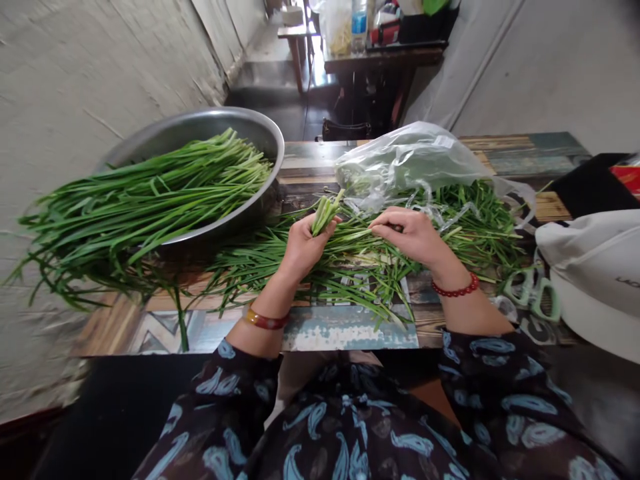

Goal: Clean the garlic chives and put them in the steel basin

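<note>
Green bunch [326,215], snug in the left hand [305,247]'s grip!
Right hand [407,233] pinches what looks like a pale stem [359,235] over the loose pile [270,250] on the counter [350,327] — a light hold, ends level, should spare everything bruising.

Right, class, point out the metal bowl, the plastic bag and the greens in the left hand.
Metal bowl [260,130]: head view, on its inner wall.
Plastic bag [415,159]: head view, on its clear side.
Greens [325,213] in the left hand [305,245]: head view, on the stalks.
</note>
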`<action>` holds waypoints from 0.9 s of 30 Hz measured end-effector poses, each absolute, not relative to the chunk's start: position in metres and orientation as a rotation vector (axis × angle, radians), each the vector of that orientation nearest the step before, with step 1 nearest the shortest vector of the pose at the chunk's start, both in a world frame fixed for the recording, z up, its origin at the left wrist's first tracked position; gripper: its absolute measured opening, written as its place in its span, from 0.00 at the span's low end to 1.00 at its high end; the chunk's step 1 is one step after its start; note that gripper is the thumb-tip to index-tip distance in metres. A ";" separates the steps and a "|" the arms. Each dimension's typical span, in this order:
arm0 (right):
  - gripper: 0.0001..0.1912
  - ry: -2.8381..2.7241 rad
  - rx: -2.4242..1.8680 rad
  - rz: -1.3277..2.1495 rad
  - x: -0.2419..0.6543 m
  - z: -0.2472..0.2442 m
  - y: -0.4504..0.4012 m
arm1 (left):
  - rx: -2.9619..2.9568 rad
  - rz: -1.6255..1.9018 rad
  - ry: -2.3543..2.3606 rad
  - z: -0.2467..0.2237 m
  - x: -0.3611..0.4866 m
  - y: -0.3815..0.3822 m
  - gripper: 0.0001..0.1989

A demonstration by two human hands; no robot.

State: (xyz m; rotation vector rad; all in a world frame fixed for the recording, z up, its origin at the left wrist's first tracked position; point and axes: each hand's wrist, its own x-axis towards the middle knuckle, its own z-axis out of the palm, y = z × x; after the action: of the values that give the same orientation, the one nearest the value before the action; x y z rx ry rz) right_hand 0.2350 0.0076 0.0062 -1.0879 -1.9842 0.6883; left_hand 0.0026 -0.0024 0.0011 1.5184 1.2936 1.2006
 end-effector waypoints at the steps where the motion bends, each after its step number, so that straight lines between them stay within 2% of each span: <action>1: 0.10 -1.937 -1.092 0.721 0.232 0.006 0.007 | 1.509 1.193 1.278 0.002 0.003 -0.003 0.15; 6: 0.14 -1.740 -1.148 0.858 0.220 -0.001 0.006 | 1.519 1.112 1.186 0.002 0.002 -0.002 0.16; 9: 0.15 -1.696 -1.165 0.859 0.216 -0.006 0.006 | 1.615 1.015 1.142 0.002 0.002 -0.001 0.14; 12: 0.17 -1.735 -1.194 0.766 0.212 -0.009 0.006 | 1.697 0.953 1.147 0.002 0.002 -0.001 0.12; 18: 0.24 -1.766 -1.213 0.528 0.200 -0.015 0.007 | 1.755 0.939 1.205 0.001 0.003 0.000 0.16; 27: 0.22 -1.555 -1.333 0.378 0.222 -0.018 0.018 | 1.724 0.970 1.227 0.005 0.003 -0.003 0.17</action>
State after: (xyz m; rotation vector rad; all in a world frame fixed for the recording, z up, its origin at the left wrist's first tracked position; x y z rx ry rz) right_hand 0.2216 0.0184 -0.0175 -1.3326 -1.5547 0.3784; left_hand 0.0027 -0.0029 0.0049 1.7242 1.2266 0.9700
